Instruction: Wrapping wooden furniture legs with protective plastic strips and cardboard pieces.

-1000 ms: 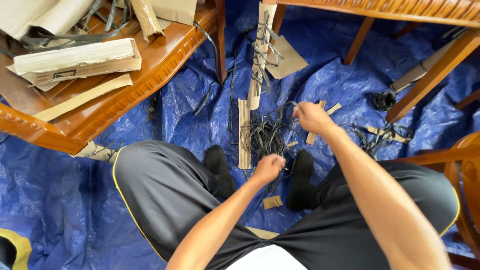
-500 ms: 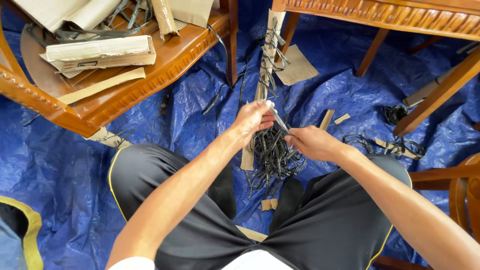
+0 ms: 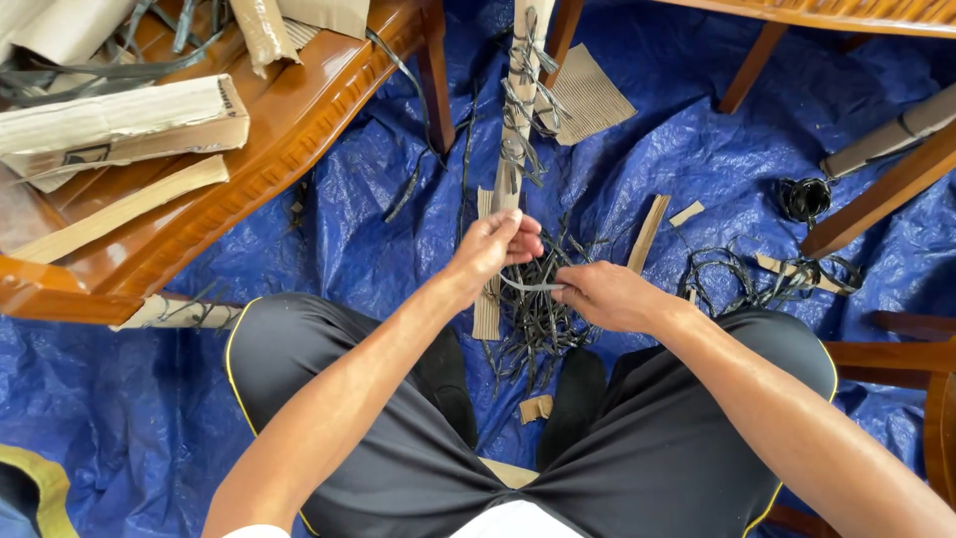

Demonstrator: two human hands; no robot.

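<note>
The person sits above a crumpled blue plastic tarpaulin [image 3: 349, 219] that covers the floor, with the legs in black shorts on both sides of the view. The left hand [image 3: 495, 244] and the right hand [image 3: 597, 294] are close together, just above a loose heap of thin black plastic strips [image 3: 538, 324] that lies on the tarpaulin between the feet in black socks. Between the two hands runs one short grey-black flat strip [image 3: 530, 286]. The fingers of the left hand are pinched on one end of it, and the fingers of the right hand are closed on the other end, so the strip sags slightly between them.

Just behind the left hand a long narrow piece of brown corrugated cardboard [image 3: 516, 110] lies on the tarpaulin, with black strips tangled around it. A smaller flat square of corrugated cardboard [image 3: 593, 95] lies beside it.

To the left there is a glossy brown wooden chair seat [image 3: 299, 120], and on it rests a flattened brown cardboard box [image 3: 119, 125] with more cardboard pieces. To the right, near a wooden table leg [image 3: 876, 194], a second tangle of black strips [image 3: 742, 274] lies on the tarpaulin.
</note>
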